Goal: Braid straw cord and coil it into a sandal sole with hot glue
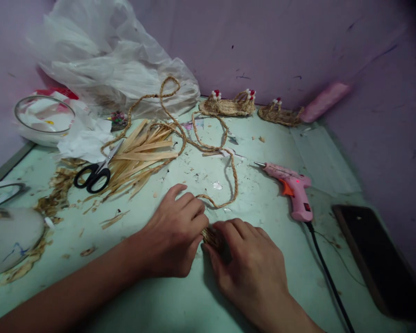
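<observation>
A small piece of braided straw cord [212,238] sits between my two hands, mostly covered by the fingers. My left hand [178,233] is closed, its fingertips pinching the piece from the left. My right hand [251,263] curls around its other side, thumb below and fingers above. From beside my left fingers a long braided cord [235,178] runs out and loops loosely back across the table. Strips of dry straw [142,155] lie farther left, with black-handled scissors [95,176] on their edge.
A pink glue gun [296,185], its red light lit, lies at right near a dark phone [377,259]. Small woven slippers with beads [227,107] stand by the wall. A plastic bag [118,55], a glass bowl [43,120] and a white rounded container [12,240] occupy the left.
</observation>
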The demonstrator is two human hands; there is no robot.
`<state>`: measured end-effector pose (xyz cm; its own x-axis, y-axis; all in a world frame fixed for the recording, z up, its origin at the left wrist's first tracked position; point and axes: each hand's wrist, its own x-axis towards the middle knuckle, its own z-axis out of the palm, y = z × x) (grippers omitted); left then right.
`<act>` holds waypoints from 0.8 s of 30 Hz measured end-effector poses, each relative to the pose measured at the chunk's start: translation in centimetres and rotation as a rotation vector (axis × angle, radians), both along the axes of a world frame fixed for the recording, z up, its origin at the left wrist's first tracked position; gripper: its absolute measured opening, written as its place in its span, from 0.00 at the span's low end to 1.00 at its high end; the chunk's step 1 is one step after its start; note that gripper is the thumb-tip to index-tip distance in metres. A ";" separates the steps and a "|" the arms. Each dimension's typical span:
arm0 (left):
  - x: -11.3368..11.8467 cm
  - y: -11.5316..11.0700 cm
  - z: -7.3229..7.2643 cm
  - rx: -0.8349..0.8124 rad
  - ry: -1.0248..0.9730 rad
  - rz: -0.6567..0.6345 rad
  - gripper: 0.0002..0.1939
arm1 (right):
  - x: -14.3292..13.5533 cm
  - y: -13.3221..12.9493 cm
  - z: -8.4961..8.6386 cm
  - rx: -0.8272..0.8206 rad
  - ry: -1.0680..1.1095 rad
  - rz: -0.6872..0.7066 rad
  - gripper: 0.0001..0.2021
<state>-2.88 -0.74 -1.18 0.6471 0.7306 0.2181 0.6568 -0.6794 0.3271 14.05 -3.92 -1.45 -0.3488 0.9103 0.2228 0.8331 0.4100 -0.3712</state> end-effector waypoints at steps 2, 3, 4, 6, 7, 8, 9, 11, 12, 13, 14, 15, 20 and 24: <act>0.0 -0.1 -0.1 0.006 -0.002 -0.011 0.03 | -0.1 -0.2 0.0 0.045 0.020 0.013 0.04; 0.0 -0.1 -0.2 0.015 -0.009 -0.015 0.03 | -0.1 -0.2 0.0 0.065 0.038 0.026 0.04; -0.1 -0.1 -0.3 0.025 -0.021 -0.021 0.03 | -0.2 -0.3 -0.1 0.079 0.055 0.042 0.04; -0.4 0.1 -0.3 0.022 -0.047 -0.044 0.03 | -0.2 -0.3 -0.3 0.095 0.075 0.062 0.06; -0.6 0.1 -0.2 0.008 -0.062 -0.059 0.04 | -0.2 -0.3 -0.3 0.102 0.078 0.067 0.06; -0.9 0.2 -0.2 -0.011 -0.075 -0.072 0.04 | -0.1 -0.3 -0.4 0.104 0.076 0.072 0.06; -1.1 0.3 -0.1 -0.029 -0.089 -0.081 0.05 | -0.1 -0.2 -0.4 0.105 0.071 0.078 0.06; -1.3 0.4 0.0 -0.052 -0.101 -0.081 0.06 | -0.1 -0.1 -0.4 0.100 0.057 0.089 0.07; -1.3 0.5 0.0 -0.056 -0.103 -0.076 0.06 | -0.1 -0.1 -0.3 0.096 0.048 0.094 0.07; -1.3 0.4 -0.1 -0.060 -0.102 -0.072 0.06 | -0.1 0.0 -0.2 0.093 0.039 0.097 0.07; -1.2 0.3 -0.1 -0.066 -0.099 -0.072 0.06 | -0.1 0.0 -0.1 0.093 0.031 0.099 0.07; -1.0 0.2 -0.2 -0.072 -0.095 -0.072 0.05 | 0.0 0.0 0.0 0.095 0.028 0.099 0.08; -0.4 -0.5 -0.4 -0.059 -0.063 -0.072 0.03 | 0.8 -0.3 0.5 0.172 0.019 0.032 0.06; -0.4 -0.5 -0.2 -0.030 -0.052 -0.088 0.04 | 2.2 -0.6 0.7 0.284 0.063 0.041 0.04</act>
